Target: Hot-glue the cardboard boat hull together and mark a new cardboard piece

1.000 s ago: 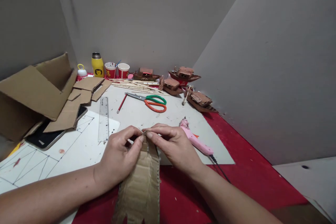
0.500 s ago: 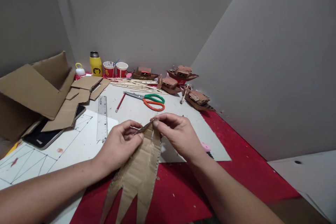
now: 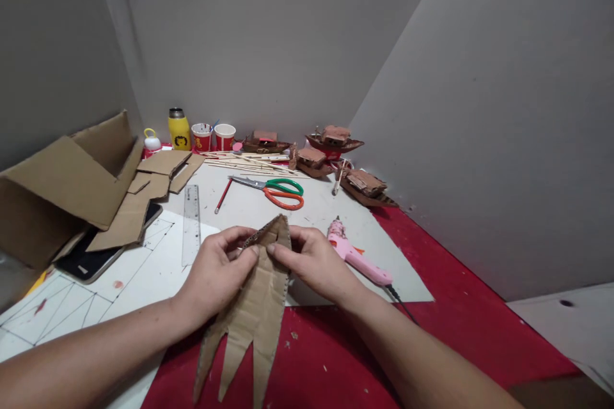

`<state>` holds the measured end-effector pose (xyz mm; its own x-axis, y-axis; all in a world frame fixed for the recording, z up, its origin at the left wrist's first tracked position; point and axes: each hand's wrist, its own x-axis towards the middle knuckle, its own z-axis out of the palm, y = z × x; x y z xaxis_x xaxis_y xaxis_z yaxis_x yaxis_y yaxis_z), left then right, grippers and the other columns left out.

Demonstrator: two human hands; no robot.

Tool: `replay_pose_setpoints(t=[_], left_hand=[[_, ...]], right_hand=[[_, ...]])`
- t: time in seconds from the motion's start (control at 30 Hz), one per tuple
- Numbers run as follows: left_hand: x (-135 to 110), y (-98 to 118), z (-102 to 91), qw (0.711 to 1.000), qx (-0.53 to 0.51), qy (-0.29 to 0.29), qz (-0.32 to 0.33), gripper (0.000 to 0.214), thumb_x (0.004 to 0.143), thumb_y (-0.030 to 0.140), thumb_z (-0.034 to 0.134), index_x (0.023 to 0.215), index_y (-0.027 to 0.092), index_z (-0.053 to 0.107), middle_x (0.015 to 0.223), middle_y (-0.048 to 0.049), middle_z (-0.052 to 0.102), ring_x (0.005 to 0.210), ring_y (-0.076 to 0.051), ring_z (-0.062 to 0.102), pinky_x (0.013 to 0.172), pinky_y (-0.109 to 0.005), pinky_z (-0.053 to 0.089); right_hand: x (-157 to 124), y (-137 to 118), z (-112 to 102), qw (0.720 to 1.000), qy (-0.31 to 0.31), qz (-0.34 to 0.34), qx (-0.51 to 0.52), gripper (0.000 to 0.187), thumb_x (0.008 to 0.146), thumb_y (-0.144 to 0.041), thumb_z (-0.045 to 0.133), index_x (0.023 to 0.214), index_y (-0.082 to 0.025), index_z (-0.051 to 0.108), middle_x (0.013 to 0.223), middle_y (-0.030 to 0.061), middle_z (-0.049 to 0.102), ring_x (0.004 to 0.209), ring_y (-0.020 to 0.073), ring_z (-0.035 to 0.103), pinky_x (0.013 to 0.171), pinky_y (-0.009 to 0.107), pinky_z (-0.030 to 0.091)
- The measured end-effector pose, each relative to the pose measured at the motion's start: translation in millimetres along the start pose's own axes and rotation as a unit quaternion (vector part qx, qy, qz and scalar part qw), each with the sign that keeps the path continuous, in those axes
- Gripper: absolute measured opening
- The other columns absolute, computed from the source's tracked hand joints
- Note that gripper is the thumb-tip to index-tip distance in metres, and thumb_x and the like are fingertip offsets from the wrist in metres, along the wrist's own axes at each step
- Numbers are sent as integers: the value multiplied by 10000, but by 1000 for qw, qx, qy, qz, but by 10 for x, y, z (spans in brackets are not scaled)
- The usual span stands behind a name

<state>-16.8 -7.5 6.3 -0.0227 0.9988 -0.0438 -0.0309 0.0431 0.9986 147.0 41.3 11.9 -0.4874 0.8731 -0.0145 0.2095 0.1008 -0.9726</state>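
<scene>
A cut piece of corrugated cardboard [image 3: 249, 313] is held in front of me, its pointed end up and several long jagged prongs hanging down. My left hand [image 3: 218, 268] grips its left edge, thumb on the near face and fingers behind. On the upper right side my right hand [image 3: 311, 262] pinches it the same way, with the thumb near the middle below the tip. Just beyond my right hand lies a pink hot glue gun [image 3: 357, 255] with a black cord. Scissors [image 3: 275, 188] with green and orange handles rest past the cardboard tip.
A clear ruler [image 3: 191, 223], a red pencil [image 3: 223, 195] and thin wooden sticks [image 3: 254, 163] lie on the white sheet. Brown model boats [image 3: 367, 185] stand at the back right. On the left are a cardboard box [image 3: 62, 179], a phone [image 3: 89, 265], paper cups [image 3: 224, 137] and a yellow bottle [image 3: 179, 131].
My right hand has slid down from the cardboard's tip to its upper middle, uncovering the tip. The glue gun, mostly hidden before, now shows. The view has shifted slightly.
</scene>
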Motion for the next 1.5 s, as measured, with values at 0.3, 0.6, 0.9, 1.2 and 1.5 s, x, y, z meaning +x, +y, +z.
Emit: replay_pose_setpoints(t=[0.3, 0.6, 0.9, 1.2, 1.5], left_hand=[[88, 175, -156, 999, -24, 10, -48, 509, 849, 576, 550, 1201, 211, 599, 1251, -116, 630, 949, -213, 650, 748, -323, 510], [-223, 409, -45, 998, 0, -67, -10, 511, 789, 391, 700, 1258, 217, 593, 1218, -104, 656, 1130, -262, 603, 821, -320, 494], [-464, 476, -171, 989, -93, 113, 10, 474, 629, 306, 808, 1036, 151, 622, 670, -1, 671, 562, -105, 596, 551, -210, 478], [-604, 265, -240, 989, -73, 124, 37, 463, 695, 438, 749, 1034, 170, 585, 429, 139, 347, 354, -46, 275, 368, -171, 289], [-553, 223, -547, 985, -49, 158, 53, 616, 605, 367, 836, 1135, 170, 589, 614, 44, 612, 530, -101, 557, 540, -225, 478]], right_hand=[[111, -9, -113, 990, -3, -19, 137, 231, 696, -241, 671, 907, -156, 625, 788, -6, 686, 704, 139, 626, 675, 264, 470], [-56, -177, -33, 983, -72, -46, 160, 253, 657, -183, 669, 881, -172, 552, 690, -42, 660, 637, 126, 616, 623, 241, 460], [-220, -578, -234, 937, -70, -52, 339, 329, 587, -179, 731, 898, -164, 624, 798, 7, 696, 708, 143, 631, 665, 255, 490], [-460, -680, -388, 904, -179, -73, 381, 343, 785, -378, 559, 1092, -231, 602, 686, -32, 511, 477, 79, 372, 370, 151, 270], [-711, -737, -308, 916, -151, -118, 352, 537, 936, -524, 272, 1325, -253, 524, 603, -96, 372, 322, 22, 26, 268, 135, 21]])
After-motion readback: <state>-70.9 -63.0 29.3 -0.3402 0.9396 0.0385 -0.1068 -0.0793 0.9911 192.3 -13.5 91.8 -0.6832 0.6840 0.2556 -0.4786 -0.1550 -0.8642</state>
